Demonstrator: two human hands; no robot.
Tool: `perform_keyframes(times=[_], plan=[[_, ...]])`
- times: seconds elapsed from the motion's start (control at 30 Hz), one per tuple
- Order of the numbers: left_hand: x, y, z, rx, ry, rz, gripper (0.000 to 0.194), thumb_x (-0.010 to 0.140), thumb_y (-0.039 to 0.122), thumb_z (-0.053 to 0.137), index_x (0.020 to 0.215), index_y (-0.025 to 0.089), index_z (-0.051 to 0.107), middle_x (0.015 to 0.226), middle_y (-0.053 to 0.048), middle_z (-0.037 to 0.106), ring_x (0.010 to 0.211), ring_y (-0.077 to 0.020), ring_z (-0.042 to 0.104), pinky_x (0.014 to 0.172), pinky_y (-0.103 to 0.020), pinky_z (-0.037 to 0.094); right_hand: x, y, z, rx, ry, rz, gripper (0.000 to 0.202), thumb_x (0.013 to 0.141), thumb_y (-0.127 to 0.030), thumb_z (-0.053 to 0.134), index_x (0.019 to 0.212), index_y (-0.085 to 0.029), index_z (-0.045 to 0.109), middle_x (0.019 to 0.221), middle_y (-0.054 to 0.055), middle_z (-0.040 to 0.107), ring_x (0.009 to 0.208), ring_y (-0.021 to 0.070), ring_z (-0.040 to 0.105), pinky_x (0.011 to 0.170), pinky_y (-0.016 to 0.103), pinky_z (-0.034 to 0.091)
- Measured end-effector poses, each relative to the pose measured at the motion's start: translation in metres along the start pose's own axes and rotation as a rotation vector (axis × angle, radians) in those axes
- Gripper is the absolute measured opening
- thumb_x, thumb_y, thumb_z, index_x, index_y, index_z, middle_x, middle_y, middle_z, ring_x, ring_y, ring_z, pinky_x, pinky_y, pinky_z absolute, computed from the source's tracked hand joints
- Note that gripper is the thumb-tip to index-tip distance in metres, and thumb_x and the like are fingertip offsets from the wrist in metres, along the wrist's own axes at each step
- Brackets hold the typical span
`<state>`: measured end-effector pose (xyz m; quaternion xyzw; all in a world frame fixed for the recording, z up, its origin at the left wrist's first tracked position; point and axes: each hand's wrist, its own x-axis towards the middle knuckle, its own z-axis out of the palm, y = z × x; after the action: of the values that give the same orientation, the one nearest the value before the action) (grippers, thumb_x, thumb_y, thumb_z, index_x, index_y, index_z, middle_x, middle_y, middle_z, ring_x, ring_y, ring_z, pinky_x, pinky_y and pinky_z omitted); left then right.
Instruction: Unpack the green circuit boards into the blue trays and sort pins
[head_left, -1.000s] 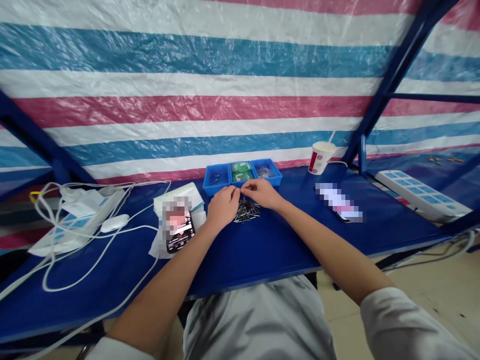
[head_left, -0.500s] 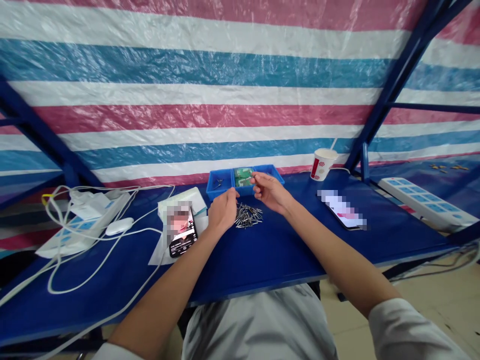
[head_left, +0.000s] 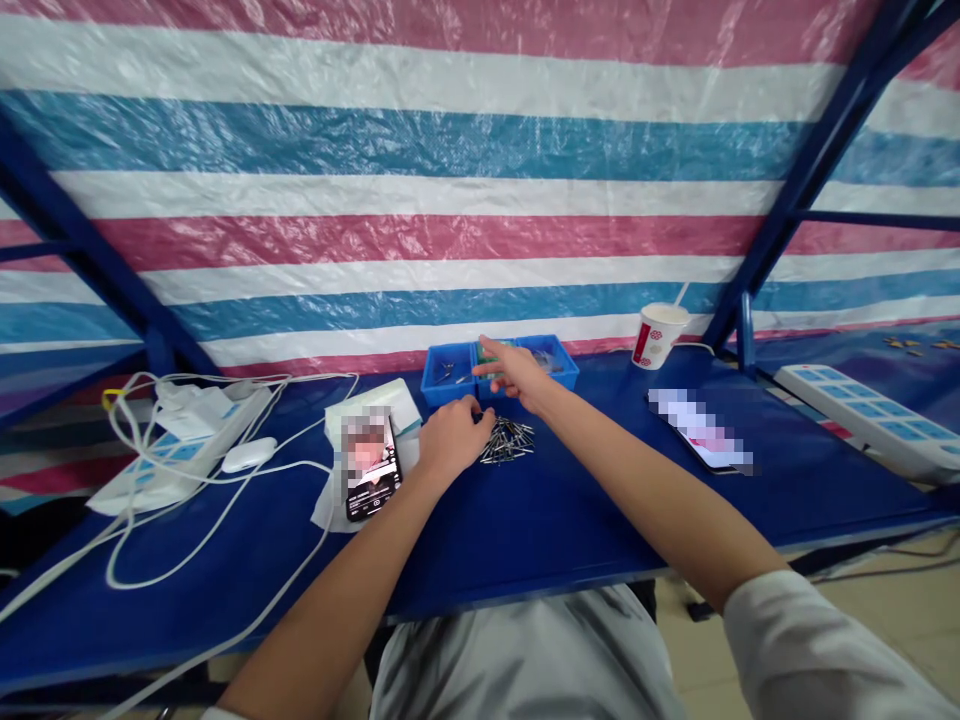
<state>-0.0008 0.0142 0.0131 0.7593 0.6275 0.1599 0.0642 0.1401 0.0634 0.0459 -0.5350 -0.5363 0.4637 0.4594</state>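
Observation:
A loose pile of thin metal pins (head_left: 510,441), like rivets or screws, lies on the blue table. At its left edge my left hand (head_left: 451,438) is closed, with thumb and fingertips together; whatever they pinch is too small to make out. My right hand (head_left: 521,378) reaches over a blue divided tray (head_left: 437,397) behind the pile, fingers stretched and apart, with nothing visible held. A few pins (head_left: 448,371) lie in the tray's left compartment, near my right fingertips. Green-labelled packets in the middle compartment are partly hidden by that hand.
To the left lie a phone (head_left: 373,470) on white paper, tangled white cables (head_left: 225,478) and a power strip (head_left: 135,470). On the right are a paper cup (head_left: 658,335) with a straw, another phone (head_left: 697,435) and a power strip (head_left: 870,418). Striped sheeting (head_left: 465,190) hangs behind.
My right hand has moved left over the tray, and its pinched fingers have opened. A pin now shows near the left compartment's right side. My left hand has shifted slightly toward the pile.

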Motion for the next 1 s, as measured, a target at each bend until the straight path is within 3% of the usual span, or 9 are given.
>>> perform_keyframes(times=[0.13,0.2,0.33,0.47,0.63,0.87,1.0], plan=[[-0.001,-0.002,0.000,0.021,-0.020,0.013,0.033,0.093,0.045,0.047,0.102,0.023,0.070,0.103,-0.012,0.076,0.098,-0.0353,0.072,0.080,-0.043,0.054,-0.016,0.019,-0.015,-0.264,0.015,-0.156,0.033,0.093,-0.047,0.054,0.095,-0.017,0.068,0.085,0.006,0.073,0.059,0.0126,0.058,0.055,0.025,0.044],[-0.001,-0.002,0.000,0.028,-0.032,0.023,0.030,0.092,0.041,0.048,0.102,0.023,0.070,0.106,-0.012,0.076,0.098,-0.0349,0.072,0.081,-0.043,0.054,-0.024,0.033,-0.028,-0.413,-0.028,-0.210,0.024,0.089,-0.037,0.060,0.086,-0.017,0.072,0.076,0.004,0.072,0.069,0.0160,0.063,0.064,0.026,0.046],[-0.001,-0.002,0.000,0.032,-0.049,0.029,0.027,0.091,0.036,0.048,0.100,0.025,0.071,0.108,-0.010,0.075,0.099,-0.0327,0.071,0.081,-0.041,0.054,-0.032,0.048,-0.042,-0.653,-0.172,-0.232,0.016,0.079,-0.030,0.068,0.085,-0.019,0.078,0.068,0.001,0.072,0.068,0.0177,0.065,0.068,0.027,0.045],[-0.001,-0.001,0.000,0.034,-0.050,0.030,0.028,0.091,0.032,0.045,0.100,0.026,0.071,0.109,-0.009,0.075,0.099,-0.0328,0.071,0.081,-0.042,0.054,-0.034,0.046,-0.038,-0.805,-0.220,-0.252,0.022,0.080,-0.028,0.067,0.096,-0.020,0.080,0.076,0.002,0.075,0.074,0.0192,0.067,0.071,0.027,0.045],[-0.001,0.000,0.000,0.024,-0.046,0.036,0.030,0.092,0.036,0.045,0.099,0.024,0.072,0.109,-0.011,0.076,0.099,-0.0336,0.071,0.082,-0.042,0.054,-0.036,0.044,-0.030,-0.913,-0.193,-0.261,0.024,0.083,-0.025,0.061,0.097,-0.022,0.080,0.088,0.004,0.077,0.084,0.0204,0.069,0.075,0.027,0.047],[0.000,-0.001,0.002,0.009,-0.054,0.034,0.030,0.091,0.039,0.048,0.099,0.026,0.073,0.110,-0.009,0.075,0.100,-0.0330,0.071,0.082,-0.042,0.055,-0.036,0.048,-0.023,-0.954,-0.148,-0.257,0.033,0.084,-0.027,0.059,0.111,-0.025,0.078,0.097,0.004,0.078,0.091,0.0225,0.069,0.077,0.028,0.048],[0.001,-0.001,0.003,0.012,-0.058,0.035,0.030,0.091,0.040,0.047,0.099,0.026,0.073,0.110,-0.009,0.075,0.101,-0.0320,0.071,0.082,-0.041,0.055,-0.038,0.047,-0.020,-0.922,-0.139,-0.261,0.033,0.083,-0.024,0.058,0.108,-0.024,0.079,0.100,0.005,0.078,0.094,0.0236,0.069,0.080,0.029,0.048]])
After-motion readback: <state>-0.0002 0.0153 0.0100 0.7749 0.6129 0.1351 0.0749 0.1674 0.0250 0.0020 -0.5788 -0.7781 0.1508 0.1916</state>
